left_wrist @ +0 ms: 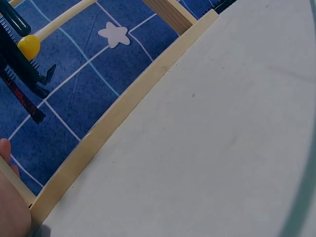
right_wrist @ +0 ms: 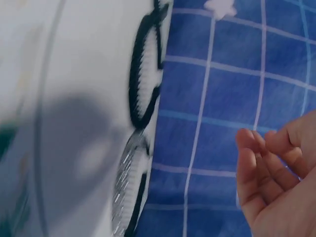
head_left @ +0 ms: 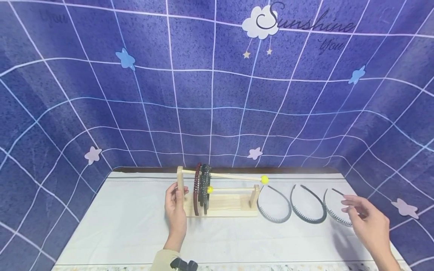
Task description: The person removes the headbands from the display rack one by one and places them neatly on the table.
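My left hand grips the left upright of a wooden rack with two rods. Several headbands hang at the rods' left part, a dark red one outermost and black ones beside it. Yellow balls cap the rods. Three more headbands lie in a row on the table right of the rack: a grey one, a black one and a clear-grey one. Above the last hovers my right hand, its fingers loosely bent around nothing, as the right wrist view confirms.
A white cloth covers the table. Behind and at both sides hangs a blue grid-patterned curtain with stars. The rack's wooden base rests on the cloth, its right upright close to the grey headband.
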Action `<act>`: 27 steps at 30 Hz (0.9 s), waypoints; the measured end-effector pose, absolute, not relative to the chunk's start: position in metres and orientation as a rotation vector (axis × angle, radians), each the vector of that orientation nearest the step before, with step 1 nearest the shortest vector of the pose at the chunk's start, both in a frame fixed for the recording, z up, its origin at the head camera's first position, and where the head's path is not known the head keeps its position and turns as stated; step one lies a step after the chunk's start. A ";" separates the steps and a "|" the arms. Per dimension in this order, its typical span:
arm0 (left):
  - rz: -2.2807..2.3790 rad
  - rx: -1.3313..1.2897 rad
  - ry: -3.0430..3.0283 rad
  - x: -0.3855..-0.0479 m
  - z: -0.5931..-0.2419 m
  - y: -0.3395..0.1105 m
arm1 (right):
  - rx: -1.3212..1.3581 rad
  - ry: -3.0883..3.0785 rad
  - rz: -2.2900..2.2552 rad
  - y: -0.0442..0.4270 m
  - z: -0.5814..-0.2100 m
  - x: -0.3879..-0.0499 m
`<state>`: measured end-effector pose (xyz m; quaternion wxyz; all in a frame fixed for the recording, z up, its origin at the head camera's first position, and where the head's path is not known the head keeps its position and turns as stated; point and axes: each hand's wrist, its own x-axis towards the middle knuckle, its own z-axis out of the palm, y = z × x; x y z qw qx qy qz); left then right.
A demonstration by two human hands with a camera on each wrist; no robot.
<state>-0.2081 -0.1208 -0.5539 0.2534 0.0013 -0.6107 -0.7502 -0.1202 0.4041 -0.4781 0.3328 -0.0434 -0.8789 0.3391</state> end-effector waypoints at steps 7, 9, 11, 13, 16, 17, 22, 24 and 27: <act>-2.014 0.020 -1.697 -0.208 -0.554 -0.121 | -0.186 -2.270 1.066 0.364 -0.457 -0.117; -2.012 0.027 -1.706 -0.208 -0.554 -0.121 | -0.166 -2.268 1.086 0.354 -0.453 -0.117; -2.017 0.029 -1.709 -0.208 -0.555 -0.121 | -0.134 -2.258 1.121 0.344 -0.451 -0.117; -2.023 0.034 -1.710 -0.207 -0.556 -0.121 | -0.099 -2.238 1.166 0.335 -0.449 -0.117; -2.025 0.041 -1.710 -0.206 -0.557 -0.121 | -0.050 -2.218 1.192 0.322 -0.447 -0.117; -2.022 0.039 -1.711 -0.206 -0.557 -0.121 | -0.039 -2.213 1.188 0.318 -0.446 -0.116; -2.018 0.028 -1.699 -0.207 -0.555 -0.121 | 0.009 -2.192 1.204 0.301 -0.441 -0.115; -2.016 0.027 -1.692 -0.208 -0.555 -0.120 | 0.033 -2.181 1.238 0.294 -0.438 -0.116; -2.008 0.026 -1.691 -0.209 -0.555 -0.120 | 0.055 -2.166 1.273 0.283 -0.432 -0.117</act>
